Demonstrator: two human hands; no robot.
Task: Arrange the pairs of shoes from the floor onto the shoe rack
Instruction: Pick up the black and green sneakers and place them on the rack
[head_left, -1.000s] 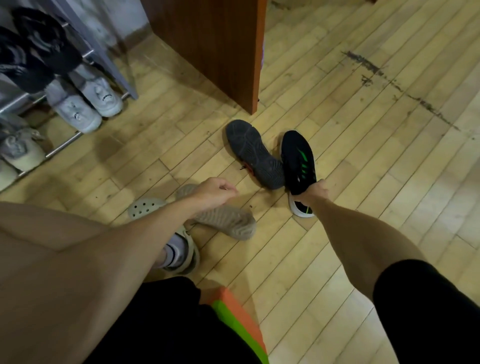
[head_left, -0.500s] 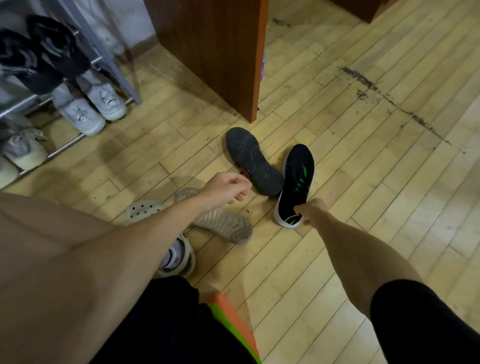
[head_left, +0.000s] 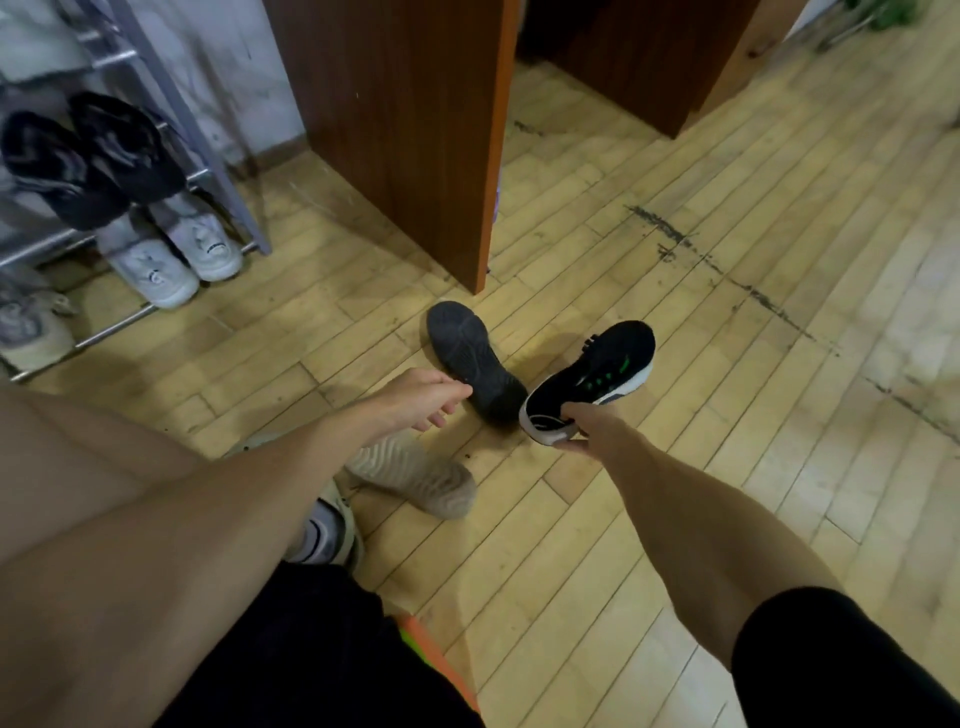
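Since the earlier frame, the black knit sneaker with green marks and a white sole has turned its toe out to the right and seems lifted at the heel, and the left hand has come closer to the second black sneaker lying with its dark sole up. The right hand has its grip closed on the heel of the first sneaker, probably because the heel is easy to carry by. The left hand's grip is loosely open, touching nothing that I can see; I judge it wants the partner. On the metal shoe rack stand a dark pair and a white pair. A beige sneaker lies on the wooden floor.
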